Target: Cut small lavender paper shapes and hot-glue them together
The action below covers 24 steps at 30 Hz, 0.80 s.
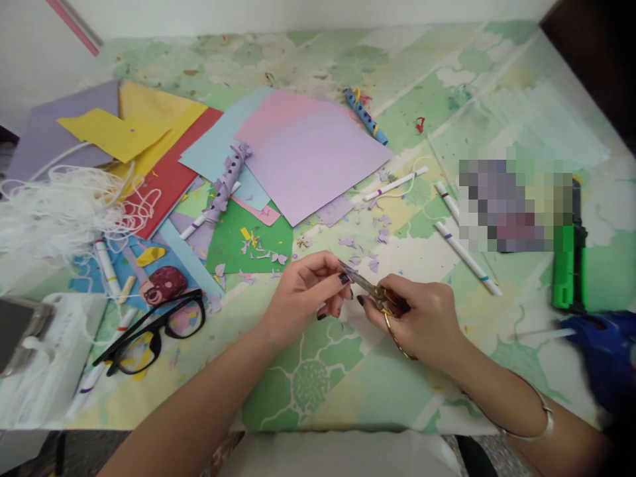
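My right hand (427,318) grips a pair of scissors (370,286) with gold-coloured handles, its fingers through the loops. The blades point left and meet the fingertips of my left hand (313,285). Those fingers are pinched together near the blade tips; whatever they hold is too small or hidden to name. Small lilac paper cuttings (382,235) lie scattered just beyond both hands. Past them is a large lilac sheet (318,159). A purple rolled paper piece with dark dots (228,182) rests on a white marker, left of that sheet.
Black-framed glasses (159,334) and tangled white string (74,205) lie at the left. White markers (470,260), a green cutter (564,271) and a blue glue gun (603,351) are at the right. A blue dotted paper roll (365,116) lies at the back.
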Tool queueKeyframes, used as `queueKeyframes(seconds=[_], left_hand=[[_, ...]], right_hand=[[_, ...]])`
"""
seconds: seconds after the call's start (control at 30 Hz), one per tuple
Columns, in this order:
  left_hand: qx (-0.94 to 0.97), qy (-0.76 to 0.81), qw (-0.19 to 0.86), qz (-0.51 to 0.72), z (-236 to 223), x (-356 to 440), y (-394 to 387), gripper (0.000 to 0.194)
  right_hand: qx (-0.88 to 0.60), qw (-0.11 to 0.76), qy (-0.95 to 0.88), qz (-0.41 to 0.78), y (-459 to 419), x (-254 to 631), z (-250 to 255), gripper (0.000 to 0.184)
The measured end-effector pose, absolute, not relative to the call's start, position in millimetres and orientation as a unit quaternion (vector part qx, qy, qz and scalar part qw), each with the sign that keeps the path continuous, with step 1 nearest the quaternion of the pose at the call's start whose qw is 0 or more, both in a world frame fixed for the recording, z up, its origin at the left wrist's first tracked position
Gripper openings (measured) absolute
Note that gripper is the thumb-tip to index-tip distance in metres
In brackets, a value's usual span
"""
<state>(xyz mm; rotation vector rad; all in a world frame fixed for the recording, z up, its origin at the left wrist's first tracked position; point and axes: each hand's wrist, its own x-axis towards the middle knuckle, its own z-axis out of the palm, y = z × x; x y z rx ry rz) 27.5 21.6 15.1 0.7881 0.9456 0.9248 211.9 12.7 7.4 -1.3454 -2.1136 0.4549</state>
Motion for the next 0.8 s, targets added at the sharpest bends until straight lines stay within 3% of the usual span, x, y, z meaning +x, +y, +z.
queueKeyframes(seconds=[0.8], left_hand=[[0.394, 0.479, 0.671, 0.406, 16.4, 25.6, 22.6, 0.007]], right_hand=[[-0.499, 0.294, -0.805, 0.127, 12.4, 213.3, 8.2, 0.029]])
